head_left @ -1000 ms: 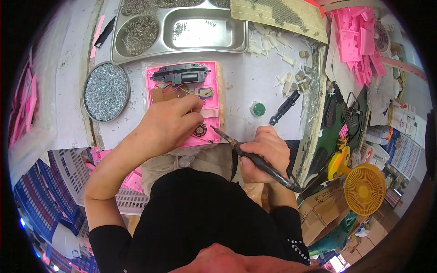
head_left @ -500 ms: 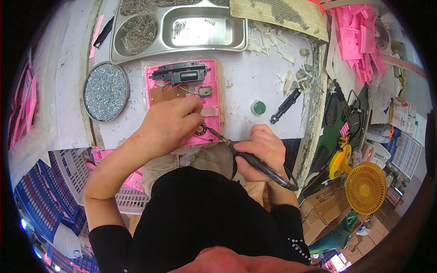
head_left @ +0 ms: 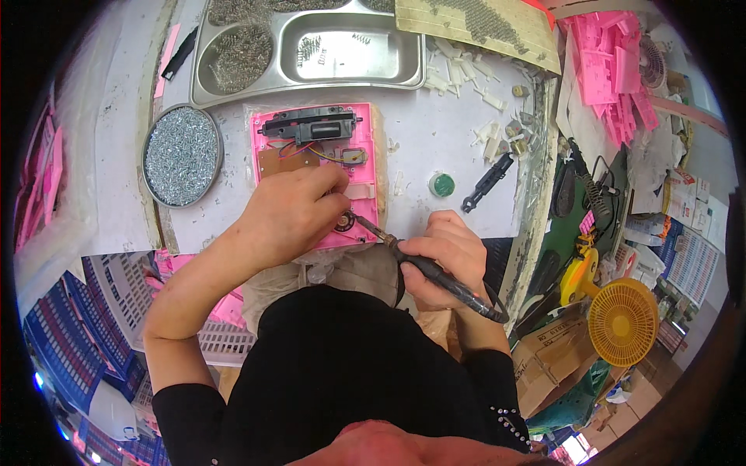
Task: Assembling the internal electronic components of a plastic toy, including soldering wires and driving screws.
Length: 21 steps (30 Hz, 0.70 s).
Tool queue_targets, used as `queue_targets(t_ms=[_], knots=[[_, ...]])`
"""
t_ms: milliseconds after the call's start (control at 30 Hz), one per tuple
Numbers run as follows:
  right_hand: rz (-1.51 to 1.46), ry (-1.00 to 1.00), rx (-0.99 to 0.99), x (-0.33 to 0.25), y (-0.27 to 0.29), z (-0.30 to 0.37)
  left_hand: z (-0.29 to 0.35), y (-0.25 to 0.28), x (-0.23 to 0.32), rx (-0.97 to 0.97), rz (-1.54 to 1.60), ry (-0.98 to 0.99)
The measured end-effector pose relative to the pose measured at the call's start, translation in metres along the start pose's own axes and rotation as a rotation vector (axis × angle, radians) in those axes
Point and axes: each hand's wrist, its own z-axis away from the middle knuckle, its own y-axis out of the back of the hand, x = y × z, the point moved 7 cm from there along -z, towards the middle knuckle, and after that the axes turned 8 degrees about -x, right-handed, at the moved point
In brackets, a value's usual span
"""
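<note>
"What was at the far left?"

"Taking the pink plastic housing point(head_left: 361, 174) as the clock's centre, a round dish point(head_left: 220, 159) of silvery screws point(head_left: 181, 155) sat at nine o'clock on the tabletop point(head_left: 420, 140)."

"And the left hand point(head_left: 299, 210)?"

"It lay over the housing, fingers bunched beside the small round speaker point(head_left: 344, 224) at five o'clock. I couldn't tell what they pinched, if anything. Bracing them there, clear of a probably hot tip, seemed wise."

"The right hand point(head_left: 454, 252)?"

"Apart from the left, wrapped round a soldering iron point(head_left: 426, 267) slanting in from four o'clock. Its tip was at the speaker's edge; contact was hard to make out. A light, brief touch would have served best, I judged."

"Farther right?"

"A green-topped tub point(head_left: 443, 185) at three o'clock, then a slim black plastic part point(head_left: 487, 182) beyond."
</note>
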Motion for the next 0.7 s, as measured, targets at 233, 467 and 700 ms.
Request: queue_targets(t_ms=[233,467,700], knots=[[0.021,0.004,0.027,-0.002,0.007,0.002,-0.001,0.0,0.0,0.003,-0.011,0.003],[0.014,0.011,0.041,-0.004,0.01,0.004,0.0,0.0,0.0,-0.002,-0.013,0.008],[0.021,0.009,0.053,-0.003,0.013,0.004,0.0,-0.002,0.0,-0.015,-0.028,0.0]])
